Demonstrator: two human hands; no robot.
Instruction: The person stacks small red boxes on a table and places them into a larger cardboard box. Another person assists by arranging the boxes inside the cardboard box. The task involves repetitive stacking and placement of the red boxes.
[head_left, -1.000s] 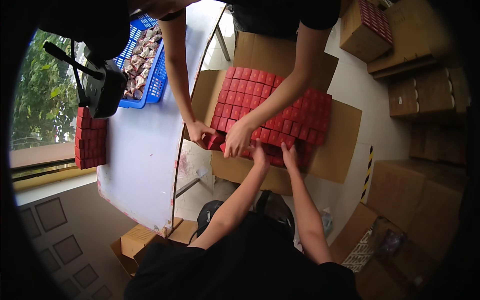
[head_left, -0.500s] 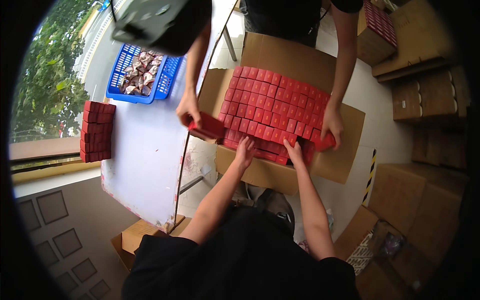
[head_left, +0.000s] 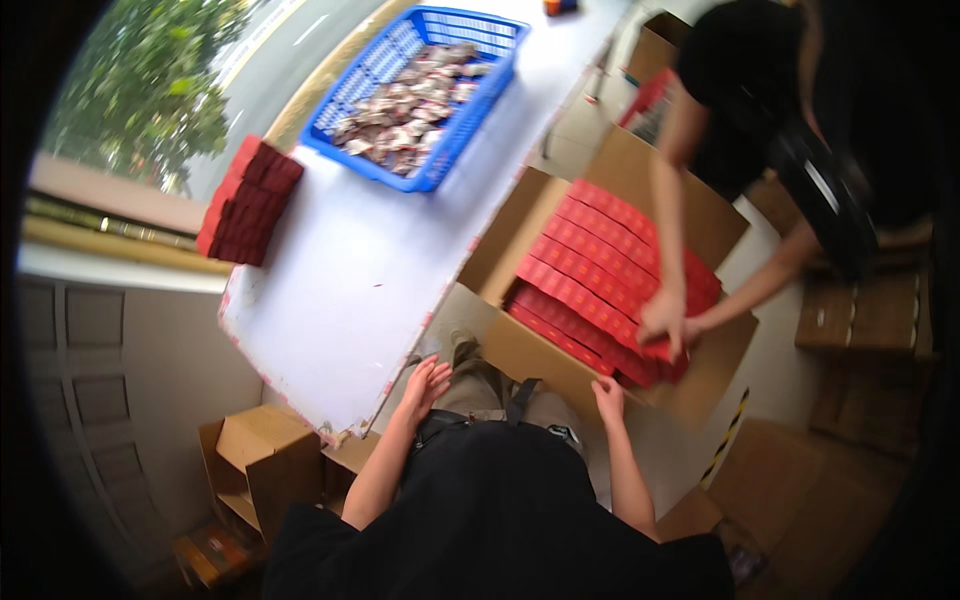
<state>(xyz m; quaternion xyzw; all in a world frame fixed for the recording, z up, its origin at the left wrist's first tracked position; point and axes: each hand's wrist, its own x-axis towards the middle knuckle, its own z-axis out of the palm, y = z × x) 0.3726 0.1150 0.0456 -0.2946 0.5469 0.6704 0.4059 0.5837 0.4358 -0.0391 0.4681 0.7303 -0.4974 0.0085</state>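
A large cardboard carton [head_left: 548,362] stands in front of me, packed with rows of small red boxes [head_left: 590,262]. My right hand [head_left: 608,398] is at the near flap of the carton, its fingers closed at the flap's edge. To the left, my left hand [head_left: 428,384] hangs apart from the carton, fingers spread, holding nothing. Across the carton, another person's hands [head_left: 668,325] meet over the red boxes at its right near corner. What those fingers grip is blurred.
A white table [head_left: 350,290] stands on the left. On it are a blue basket [head_left: 425,183] of small wrapped pieces and a stack of red boxes [head_left: 250,205]. An opened carton [head_left: 262,450] sits below its near end; more cartons [head_left: 790,480] line the right side.
Both my hands have drawn back from the red boxes toward me. The other person's hands have come together at the right near corner. My view has swung, shifting the table and basket.
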